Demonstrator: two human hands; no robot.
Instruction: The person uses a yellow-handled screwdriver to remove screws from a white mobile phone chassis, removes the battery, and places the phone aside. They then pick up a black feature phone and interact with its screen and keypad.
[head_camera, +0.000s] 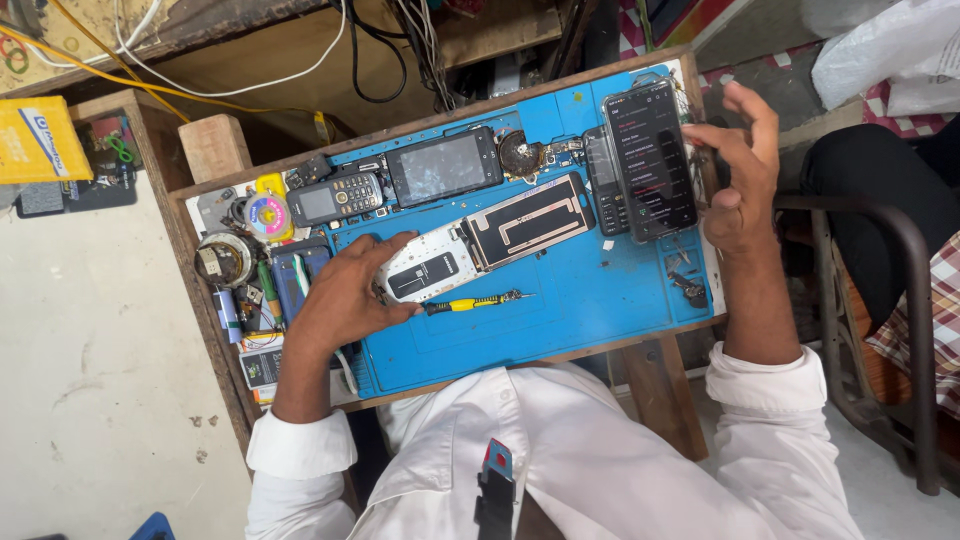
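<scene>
My left hand (345, 290) rests on the blue work mat (580, 300), its fingers touching the near end of an opened phone (490, 240) with a white inner frame and a black back panel. A yellow-handled screwdriver (470, 303) lies just by that hand on the mat. My right hand (740, 165) holds a black smartphone (650, 160) by its right edge at the mat's far right; its screen is lit with lines of text.
On the mat's far side lie a dark smartphone (443, 165), a keypad phone (335, 197) and another keypad phone (603, 180). Small tools, tape rolls and parts crowd the left tray (245, 260). Cables hang behind. A metal chair frame (880, 300) stands to the right.
</scene>
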